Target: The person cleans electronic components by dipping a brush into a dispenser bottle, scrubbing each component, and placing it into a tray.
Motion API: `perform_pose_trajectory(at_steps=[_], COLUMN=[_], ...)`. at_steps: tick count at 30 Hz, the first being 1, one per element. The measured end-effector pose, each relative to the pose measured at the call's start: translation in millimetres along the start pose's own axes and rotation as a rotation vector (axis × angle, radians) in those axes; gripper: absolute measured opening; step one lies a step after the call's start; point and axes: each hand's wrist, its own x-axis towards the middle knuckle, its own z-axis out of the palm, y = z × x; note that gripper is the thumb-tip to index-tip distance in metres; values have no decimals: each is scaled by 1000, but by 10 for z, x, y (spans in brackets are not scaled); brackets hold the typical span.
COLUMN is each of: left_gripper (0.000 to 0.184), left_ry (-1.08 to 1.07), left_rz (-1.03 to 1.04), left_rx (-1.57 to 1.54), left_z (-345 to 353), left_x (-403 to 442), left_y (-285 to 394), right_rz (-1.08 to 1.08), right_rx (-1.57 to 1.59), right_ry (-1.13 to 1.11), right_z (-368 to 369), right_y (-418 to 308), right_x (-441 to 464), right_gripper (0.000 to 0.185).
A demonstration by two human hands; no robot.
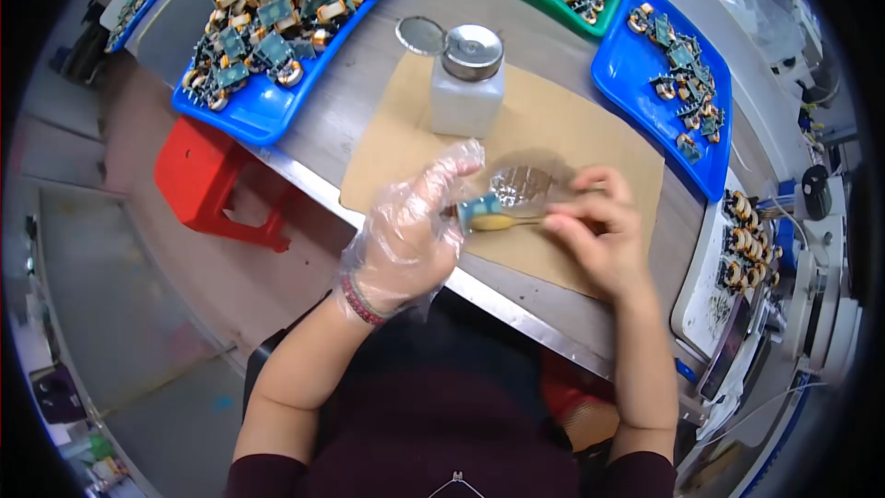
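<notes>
My left hand [406,240], in a clear plastic glove, pinches a small green circuit board [479,208] over the cardboard sheet [387,143]. My bare right hand [604,226] has its fingers closed on a thin tool whose yellowish end [493,221] lies just below the board, close to it or touching. Whether that end is a brush is too blurred to tell. Between the hands, on the cardboard, is a shiny round dish [524,186]. Behind them stands a white bottle [467,101] with a metal top and its round lid flipped open.
A blue tray [263,129] heaped with circuit boards is at the upper left. A green tray [599,26] and another blue tray [636,97] hold more boards at the back and right. A red stool [198,175] stands left of the table. More coil parts [749,240] lie at the far right.
</notes>
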Motion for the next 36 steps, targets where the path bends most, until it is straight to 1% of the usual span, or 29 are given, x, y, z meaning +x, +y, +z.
perform_pose_trajectory(at_steps=[1, 2, 3, 5, 6, 7, 9, 10, 11, 13, 14, 15, 16, 18, 19, 20, 21, 22, 23, 24, 25, 27, 28, 29, 31, 32, 33, 35, 36], left_gripper=[52, 52, 52, 52, 51, 51, 52, 53, 53, 54, 54, 53, 53, 53, 53, 52, 53, 53, 53, 54, 54, 56, 56, 56, 59, 61, 61, 62, 62], left_ry=[11, 31, 40, 45, 37, 23, 31, 25, 42, 39, 32, 20, 6, 24, 40, 63, 40, 45, 15, -18, -30, 24, 44, 63, 3, 36, 37, -44, -47], left_rz=[42, 79, 74, 79, 87, 79, 103, 124, 131, 76, 66, 23, -18, 8, 56, 100, 94, 89, 60, 32, 26, 13, 43, 44, 29, 18, 9, -51, -55], left_rx=[28, 57, -2, 40, 79, 80, 118, 90, 90, -27, -24, -11, 3, -4, 44, 92, 39, 40, 22, 6, 12, -42, 15, 14, -36, -116, -113, -142, -139], left_z=[3, 11, 44, 3, 4, 20, 14, 7, 9, 36, 41, 32, 26, 34, 31, 32, 32, 20, 8, 7, 22, 45, 43, 27, 12, 55, 53, 25, 17], left_x=[1, -6, -17, 4, 7, -11, 4, 8, 10, -17, -26, -18, -22, -4, -9, -12, -19, -13, -8, -22, -50, -28, -32, -27, -53, -74, -75, -63, -54], left_y=[-17, -45, -91, -16, 8, -5, -32, -41, -50, -72, -62, -43, -26, -38, -43, -58, -91, -82, -59, -44, -37, -39, -67, -55, -30, -86, -100, -114, -106], right_rz=[73, 89, -2, -111, -220, -209, -198, 39, 94, -153, -186, -294, -189, -144, 2, -32, 92, -36, -213, -216, -147, 8, -14, 6, 66, 1, 5, -47, -12], right_rx=[-59, -158, -226, -211, -154, -173, -116, -247, -327, -208, -99, -127, -163, -80, -295, -296, -300, -184, -140, -79, -41, -13, -328, -245, -270, -198, -193, -223, -212], right_ry=[52, 89, 109, 128, 129, 25, 100, 130, 208, 296, 268, 200, 88, 159, 204, 299, 294, 296, 253, 131, 36, 71, 154, 251, 336, 392, 384, 381, 362], right_z=[-149, -302, -380, -213, -58, 41, -2, -207, -348, -258, -115, 46, 156, 38, -181, -296, -324, -231, -89, 60, 132, -106, -301, -437, -592, -583, -564, -499, -463], right_y=[45, 168, 267, -77, -124, -186, 132, 116, 64, 11, -78, -143, -157, 43, 67, 181, 33, -30, -112, -154, -100, 25, 96, 260, 228, 235, 217, 111, 53], right_x=[-4, 2, -11, 13, 34, 48, 61, 50, 45, 21, 5, 28, -7, 16, 23, 32, 11, -12, -9, -28, -16, 9, 27, 10, -46, -37, -33, -25, -42], right_gripper=[11, 11, 10, 11, 11, 11, 9, 7, 7, 7, 7, 8, 9, 9, 7, 6, 7, 9, 10, 10, 11, 12, 12, 11, 10, 9, 9, 9, 9])
